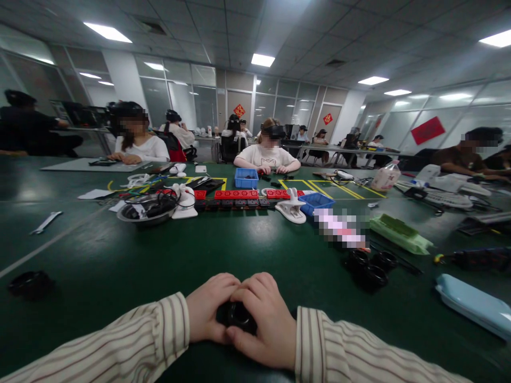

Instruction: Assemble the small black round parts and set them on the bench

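Both hands are wrapped round a small black rounded part (pixel 241 317) with a shiny rim, close to the table's near side. My left hand (pixel 209 308) curls over it from the left, its thumb low along the side. From the right, my right hand (pixel 266 324) closes on it with fingers arched over the top and thumb in front. The two hands touch at the fingertips, and much of the part is hidden under them. Similar black round parts (pixel 375 274) stand in a group to the right, and another dark part (pixel 31 284) lies at the far left.
Ahead are a metal bowl (pixel 146 217) of black items, red power strips (pixel 236 195), a white clip base (pixel 293 210) and blue bins (pixel 246 178). A wrench (pixel 46 223) lies left; a green packet (pixel 400 234) and light-blue case (pixel 473 304) lie right. A person (pixel 268 154) sits opposite.
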{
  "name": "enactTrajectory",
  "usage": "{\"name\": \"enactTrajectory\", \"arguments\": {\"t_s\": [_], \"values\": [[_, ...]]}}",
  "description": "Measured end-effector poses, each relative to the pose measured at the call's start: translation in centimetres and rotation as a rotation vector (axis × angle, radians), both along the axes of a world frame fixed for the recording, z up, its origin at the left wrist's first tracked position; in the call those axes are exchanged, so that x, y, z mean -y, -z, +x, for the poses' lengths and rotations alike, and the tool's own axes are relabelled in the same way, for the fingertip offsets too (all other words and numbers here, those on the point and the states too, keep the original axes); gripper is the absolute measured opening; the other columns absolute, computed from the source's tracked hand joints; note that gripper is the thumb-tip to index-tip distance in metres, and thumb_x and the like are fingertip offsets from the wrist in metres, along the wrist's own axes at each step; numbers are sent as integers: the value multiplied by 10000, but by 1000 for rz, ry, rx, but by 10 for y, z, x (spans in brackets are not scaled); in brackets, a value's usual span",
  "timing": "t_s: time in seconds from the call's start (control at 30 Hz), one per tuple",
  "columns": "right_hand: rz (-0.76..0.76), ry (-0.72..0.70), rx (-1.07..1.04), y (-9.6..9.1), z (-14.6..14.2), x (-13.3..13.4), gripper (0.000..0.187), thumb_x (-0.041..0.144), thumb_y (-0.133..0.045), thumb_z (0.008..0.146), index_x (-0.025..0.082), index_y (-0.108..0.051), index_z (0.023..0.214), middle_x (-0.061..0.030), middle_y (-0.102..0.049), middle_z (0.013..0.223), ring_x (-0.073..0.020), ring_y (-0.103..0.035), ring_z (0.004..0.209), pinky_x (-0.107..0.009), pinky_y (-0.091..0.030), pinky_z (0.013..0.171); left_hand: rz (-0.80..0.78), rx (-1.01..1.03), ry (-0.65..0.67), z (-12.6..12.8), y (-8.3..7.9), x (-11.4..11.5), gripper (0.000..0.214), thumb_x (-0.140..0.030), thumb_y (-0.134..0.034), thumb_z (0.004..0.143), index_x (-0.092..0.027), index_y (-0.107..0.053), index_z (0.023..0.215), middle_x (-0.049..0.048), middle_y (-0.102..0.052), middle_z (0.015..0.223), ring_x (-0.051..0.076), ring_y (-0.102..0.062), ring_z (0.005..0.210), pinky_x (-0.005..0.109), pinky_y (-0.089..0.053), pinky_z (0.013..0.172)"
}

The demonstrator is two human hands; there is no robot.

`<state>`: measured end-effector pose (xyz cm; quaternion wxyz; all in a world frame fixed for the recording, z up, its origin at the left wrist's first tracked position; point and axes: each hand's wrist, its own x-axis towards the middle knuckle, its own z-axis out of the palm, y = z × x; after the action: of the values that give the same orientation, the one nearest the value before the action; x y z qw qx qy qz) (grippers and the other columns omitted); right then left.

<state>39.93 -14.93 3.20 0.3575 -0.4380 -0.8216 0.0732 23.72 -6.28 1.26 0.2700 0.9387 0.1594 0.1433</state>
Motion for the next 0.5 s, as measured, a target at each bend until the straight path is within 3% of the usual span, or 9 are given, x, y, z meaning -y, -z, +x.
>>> {"name": "enactTrajectory", "arguments": {"t_s": [0.13, 0.23, 0.33, 0.43, 0.5], "values": [[52, -140, 9, -2, 3, -1, 300, 261, -439, 670, 177, -552, 935, -37, -593, 932, -185, -463, 898, -388, -323, 883, 27, -11, -24, 2, 1, 1, 515, -398, -745, 534, -186, -576, 972, 46, -539, 972, 238, -495, 912, 389, -403, 859], [114, -244, 29, -2, 5, -2, 317, 227, -403, 668, 194, -551, 947, -8, -624, 955, -173, -486, 994, -434, -152, 1043, 43, -13, -23, 2, 2, 1, 508, -439, -740, 539, -198, -590, 960, 42, -543, 959, 236, -496, 900, 392, -404, 848], [169, -368, 112, 1, 8, -4, 233, 227, -387, 668, 200, -552, 830, 5, -639, 983, -183, -456, 1113, -452, -14, 1084, 44, 4, -43, 2, 2, 1, 486, -456, -726, 538, -188, -588, 918, 40, -543, 924, 219, -503, 859, 374, -418, 811], [210, -453, 157, 5, 8, -4, 142, 241, -392, 679, 200, -521, 721, 17, -655, 889, -177, -455, 1130, -444, -2, 1093, 49, 24, -10, 2, 2, 0, 412, -425, -731, 540, -180, -574, 832, 28, -553, 888, 204, -508, 843, 346, -421, 795], [254, -477, 143, 8, 8, -3, 146, 239, -382, 741, 205, -524, 751, 27, -650, 779, -162, -481, 1094, -433, -25, 1097, 61, 35, 12, 1, 2, 0, 416, -395, -733, 542, -186, -573, 864, 27, -559, 900, 205, -507, 857, 342, -419, 797]]}}
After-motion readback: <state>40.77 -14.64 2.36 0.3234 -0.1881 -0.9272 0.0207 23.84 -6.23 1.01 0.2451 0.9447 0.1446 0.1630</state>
